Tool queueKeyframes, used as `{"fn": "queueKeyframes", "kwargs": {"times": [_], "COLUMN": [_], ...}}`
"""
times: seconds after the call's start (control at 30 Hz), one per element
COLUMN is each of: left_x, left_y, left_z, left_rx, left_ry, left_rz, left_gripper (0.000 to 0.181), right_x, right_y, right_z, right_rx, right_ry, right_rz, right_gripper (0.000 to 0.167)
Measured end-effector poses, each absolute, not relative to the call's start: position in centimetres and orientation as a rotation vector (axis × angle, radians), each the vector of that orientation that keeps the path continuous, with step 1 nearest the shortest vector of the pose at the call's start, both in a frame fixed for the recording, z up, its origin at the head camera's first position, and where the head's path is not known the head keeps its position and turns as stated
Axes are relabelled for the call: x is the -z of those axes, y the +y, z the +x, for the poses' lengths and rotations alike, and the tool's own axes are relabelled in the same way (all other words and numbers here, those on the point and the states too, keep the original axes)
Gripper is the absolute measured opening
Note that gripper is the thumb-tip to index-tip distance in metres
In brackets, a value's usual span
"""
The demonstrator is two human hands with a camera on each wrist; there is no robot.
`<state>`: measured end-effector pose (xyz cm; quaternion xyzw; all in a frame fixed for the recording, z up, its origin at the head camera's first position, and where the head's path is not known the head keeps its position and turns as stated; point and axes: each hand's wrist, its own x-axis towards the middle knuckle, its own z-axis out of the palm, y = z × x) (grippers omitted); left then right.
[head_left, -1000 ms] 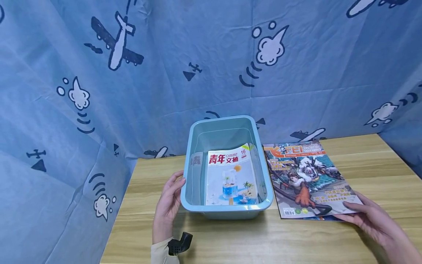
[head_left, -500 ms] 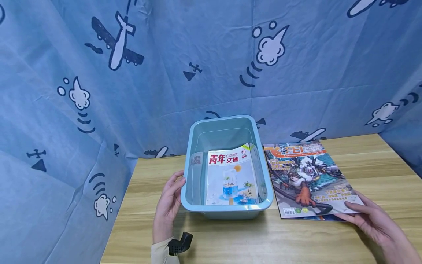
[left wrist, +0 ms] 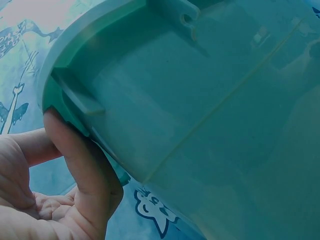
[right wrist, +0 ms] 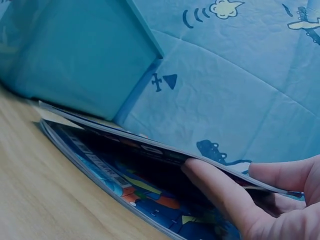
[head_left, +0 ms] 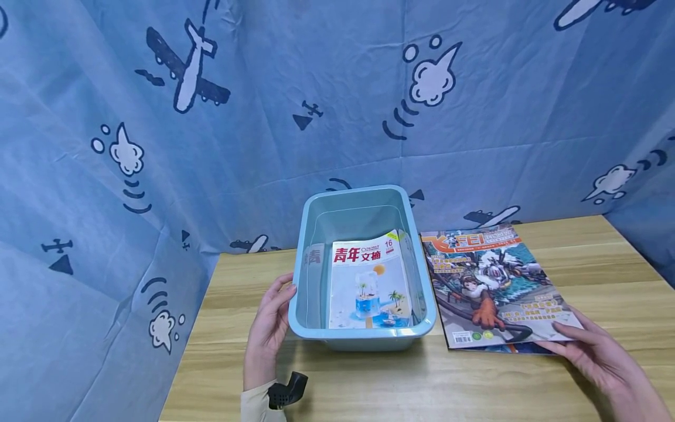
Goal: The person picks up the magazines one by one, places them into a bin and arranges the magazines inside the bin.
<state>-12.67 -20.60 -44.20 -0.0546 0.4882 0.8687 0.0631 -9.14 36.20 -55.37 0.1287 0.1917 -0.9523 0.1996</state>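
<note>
On the left side of a light blue-green plastic bin (head_left: 364,333), my left hand (head_left: 271,322) holds the rim. The left wrist view shows bent fingers (left wrist: 80,155) tucked under that rim, against the outer wall. Inside the bin lies a magazine (head_left: 364,293) with red title characters and an iced-drink picture. To the right, my right hand (head_left: 601,351) pinches the lower right corner of a colourful comic-style magazine (head_left: 485,293). Another magazine (right wrist: 150,200) lies beneath it on the table; the right wrist view shows a gap between the two, the upper one lifted and tilted.
The wood-grain table (head_left: 379,387) runs under everything. A blue curtain (head_left: 337,117) printed with planes and clouds hangs behind and at the sides. The bin stands close to the curtain and beside the magazines. A black device (head_left: 288,390) is on my left wrist.
</note>
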Motion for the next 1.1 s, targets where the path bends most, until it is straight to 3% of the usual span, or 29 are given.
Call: {"fn": "queueKeyframes", "kwargs": {"times": [0.4,0.73,0.97,1.1], "left_x": [44.12,44.01,43.95,43.94], "left_y": [-20.56,-20.66,-20.62,-20.64], "left_z": [-12.76,-12.74,-12.77,-12.79], "left_rx": [-2.62,-2.613,-2.618,-2.616], "left_ry": [1.485,1.484,1.477,1.473], "left_rz": [-0.19,-0.222,-0.205,-0.2], "left_gripper": [0.023,0.027,0.027,0.027], "right_x": [55.2,54.59,54.63,54.92], "right_y": [36.11,36.29,36.43,36.48], "right_z": [-8.58,-8.56,-8.64,-8.52], "right_rx": [2.697,2.685,2.708,2.731], "right_ry": [0.256,0.316,0.824,0.9], "right_rz": [0.124,0.028,0.266,0.224], "right_gripper": [0.058,0.054,0.049,0.058]}}
